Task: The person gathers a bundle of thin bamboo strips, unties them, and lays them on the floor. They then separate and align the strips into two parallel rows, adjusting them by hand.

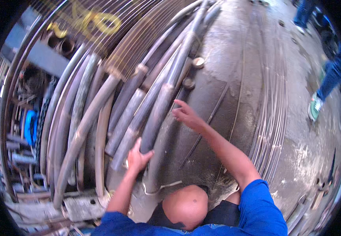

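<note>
My left hand [138, 158] is wrapped around the near end of a long dark grey pipe [156, 122], with the thumb on its right side. Most of those fingers are hidden behind the pipe. Farther up, my right hand [185, 114] is held just right of the same pipe, index finger stretched out and the other fingers partly curled; nothing shows in it. Beneath lies a thicker pipe [157, 169] with its end near my knee. More grey pipes [125, 133] lie alongside to the left. Two short round ends [197, 63] stick out on the far right side of the pile.
A yellow coiled strap [101, 23] hangs over thin rods at the upper left. Long pipes [74, 141] rest on a rack there, near a blue cloth [31, 128]. Bundled thin rods [269, 118] lie on the floor to the right. Beyond them stands a person in jeans [334, 78].
</note>
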The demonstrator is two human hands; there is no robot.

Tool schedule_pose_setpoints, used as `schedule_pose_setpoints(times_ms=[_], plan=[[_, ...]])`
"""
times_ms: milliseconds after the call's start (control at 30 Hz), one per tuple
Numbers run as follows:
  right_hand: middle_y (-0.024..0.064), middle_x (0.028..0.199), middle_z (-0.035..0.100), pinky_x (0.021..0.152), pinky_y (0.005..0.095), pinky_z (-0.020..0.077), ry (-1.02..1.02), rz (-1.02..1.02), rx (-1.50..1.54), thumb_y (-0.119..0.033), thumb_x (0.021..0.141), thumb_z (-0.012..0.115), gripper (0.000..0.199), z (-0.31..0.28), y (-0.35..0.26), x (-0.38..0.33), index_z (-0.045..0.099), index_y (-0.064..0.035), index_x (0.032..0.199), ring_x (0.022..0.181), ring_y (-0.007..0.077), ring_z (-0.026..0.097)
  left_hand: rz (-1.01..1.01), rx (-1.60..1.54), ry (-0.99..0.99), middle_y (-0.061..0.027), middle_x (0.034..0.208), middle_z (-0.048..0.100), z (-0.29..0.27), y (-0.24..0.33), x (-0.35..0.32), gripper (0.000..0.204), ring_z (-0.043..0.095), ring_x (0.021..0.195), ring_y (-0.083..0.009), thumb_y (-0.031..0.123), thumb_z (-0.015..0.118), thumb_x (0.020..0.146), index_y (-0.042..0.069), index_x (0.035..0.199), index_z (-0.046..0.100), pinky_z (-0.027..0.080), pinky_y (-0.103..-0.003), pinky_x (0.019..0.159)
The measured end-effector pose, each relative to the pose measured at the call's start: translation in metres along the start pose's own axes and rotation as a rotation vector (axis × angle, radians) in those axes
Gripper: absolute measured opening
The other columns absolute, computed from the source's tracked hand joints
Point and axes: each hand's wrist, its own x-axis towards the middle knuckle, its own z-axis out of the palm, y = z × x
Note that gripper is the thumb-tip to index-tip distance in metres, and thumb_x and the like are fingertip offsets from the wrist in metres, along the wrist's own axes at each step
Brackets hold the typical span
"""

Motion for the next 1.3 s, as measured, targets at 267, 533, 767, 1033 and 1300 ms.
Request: schedule_pose_setpoints(times_ms=[267, 533, 767, 1033, 1300], plan=[[0.0135, 0.109, 0.072, 0.081, 0.0367, 0.0554, -0.049, 0.083, -0.547, -0.031, 0.1, 0.062, 0.04, -0.087, 0.005, -0.1, 0.062, -0.0071, 0.131, 0.091, 0.0207, 0.068, 0.184, 0.355, 0.283, -0.0189, 0.137, 0.06, -0.036, -0.097, 0.101, 0.084, 0.056, 0.128, -0.0349, 0.041, 0.082, 0.079, 0.011, 0.149, 0.046, 0.044, -0.044, 0.108], [0.0203, 0.119, 0.07, 0.096, 0.0445, 0.0508, 0.164, 0.211, -0.779, -0.04, 0.093, 0.061, 0.046, -0.144, -0.019, -0.189, 0.068, -0.0039, 0.122, 0.111, 0.037, 0.066, 0.19, 0.698, 0.247, -0.0204, 0.139, 0.057, -0.011, -0.068, 0.035, 0.074, 0.06, 0.118, -0.0428, 0.058, 0.059, 0.095, 0.024, 0.157, 0.036, 0.052, -0.053, 0.095], [0.0202, 0.12, 0.069, 0.096, 0.0441, 0.0513, 0.194, 0.248, -0.93, -0.042, 0.093, 0.063, 0.05, -0.137, -0.025, -0.213, 0.066, -0.0034, 0.124, 0.113, 0.0365, 0.065, 0.006, 0.566, 0.381, -0.0225, 0.146, 0.046, 0.025, -0.131, 0.088, 0.106, 0.053, 0.126, -0.0409, 0.031, 0.083, 0.079, 0.017, 0.162, 0.019, 0.041, -0.051, 0.105], [0.0213, 0.116, 0.07, 0.094, 0.0479, 0.0527, 0.058, 0.236, -1.167, -0.039, 0.089, 0.062, 0.047, -0.147, -0.054, -0.231, 0.07, -0.0029, 0.118, 0.108, 0.0398, 0.066, 0.224, 0.521, 0.599, -0.0238, 0.139, 0.051, 0.067, -0.082, 0.055, 0.082, 0.051, 0.126, -0.0415, 0.055, 0.07, 0.084, 0.011, 0.148, 0.045, 0.039, -0.054, 0.103], [0.0214, 0.099, 0.073, 0.085, 0.0504, 0.0551, -0.014, 0.506, -1.028, -0.042, 0.092, 0.063, 0.041, -0.067, 0.002, -0.303, 0.074, -0.0036, 0.101, 0.092, 0.0407, 0.071, 0.511, 0.133, 0.017, -0.0238, 0.117, 0.06, 0.244, 0.025, -0.029, 0.059, 0.056, 0.112, -0.04, 0.034, 0.071, 0.089, 0.0, 0.134, 0.054, 0.044, -0.051, 0.098]])
